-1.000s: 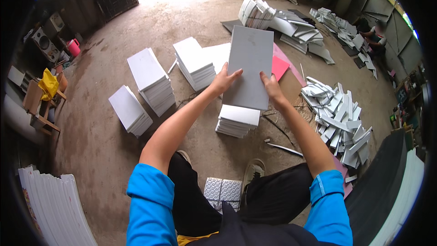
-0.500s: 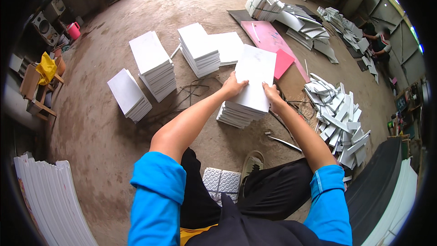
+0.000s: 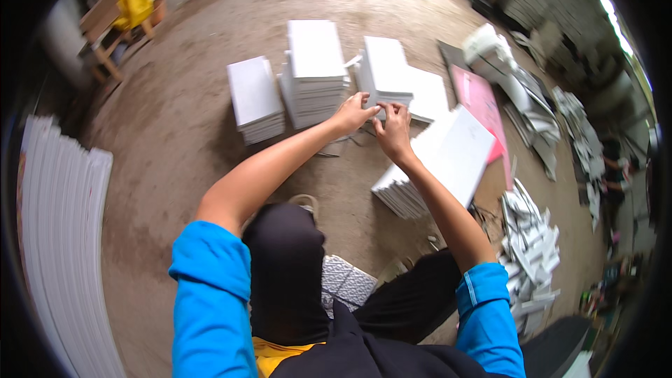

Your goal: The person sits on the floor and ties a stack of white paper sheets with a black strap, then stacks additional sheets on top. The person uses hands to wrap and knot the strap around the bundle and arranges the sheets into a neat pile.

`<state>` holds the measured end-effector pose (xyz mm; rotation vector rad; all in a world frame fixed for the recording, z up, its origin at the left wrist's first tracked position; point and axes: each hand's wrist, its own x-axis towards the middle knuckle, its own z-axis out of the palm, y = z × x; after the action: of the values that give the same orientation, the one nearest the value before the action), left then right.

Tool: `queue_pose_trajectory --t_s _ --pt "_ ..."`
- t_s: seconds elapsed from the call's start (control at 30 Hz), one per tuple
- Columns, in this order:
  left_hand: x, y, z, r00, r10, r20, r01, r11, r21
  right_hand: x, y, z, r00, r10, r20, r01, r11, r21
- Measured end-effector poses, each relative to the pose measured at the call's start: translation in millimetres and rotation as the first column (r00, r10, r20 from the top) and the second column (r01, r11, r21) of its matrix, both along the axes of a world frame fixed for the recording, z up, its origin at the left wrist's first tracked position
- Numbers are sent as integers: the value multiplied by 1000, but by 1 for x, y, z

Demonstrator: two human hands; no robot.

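Observation:
My left hand [image 3: 355, 113] is in front of a stack of white rectangular sheets [image 3: 385, 66], its thumb apart from its bent fingers. Close beside it, my right hand [image 3: 394, 129] has loosely curled, parted fingers. I see nothing held in either hand, and cannot tell whether the fingertips touch that stack. Under my right forearm stands another, nearer stack of white sheets [image 3: 455, 154], turned at an angle. Further left are a taller white stack [image 3: 315, 49] and a lower one [image 3: 253, 91]. A white panel [image 3: 428, 94] lies beside the middle stack.
A pink sheet [image 3: 479, 105] lies on the floor at right, near bundled white pieces [image 3: 490, 52]. White offcuts [image 3: 521, 245] are heaped at lower right. Long white panels [image 3: 63, 238] stand at left. A textured white block [image 3: 346, 281] is between my legs.
Both hands have come off the nearest stack and moved left toward the middle one. That nearest stack now sits at a different angle in the view, which has swung round. My left knee has risen.

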<state>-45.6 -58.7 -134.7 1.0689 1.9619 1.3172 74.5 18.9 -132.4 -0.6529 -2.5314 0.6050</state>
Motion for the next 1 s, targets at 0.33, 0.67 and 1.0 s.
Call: queue_pose_trajectory --t_s 0.33,0.67,1.0 --pt "-101 -216 -112 670 676 -309 -685 722 95 -151 -106 -103 906 417 77 -394 895 -211" --pt "-128 -199 -169 707 701 -93 -680 710 183 -231 -114 -144 961 259 96 -201 895 -399" --pt "-135 -206 -156 714 699 31 -686 690 229 -234 -116 -130 993 117 29 -88 865 -495"
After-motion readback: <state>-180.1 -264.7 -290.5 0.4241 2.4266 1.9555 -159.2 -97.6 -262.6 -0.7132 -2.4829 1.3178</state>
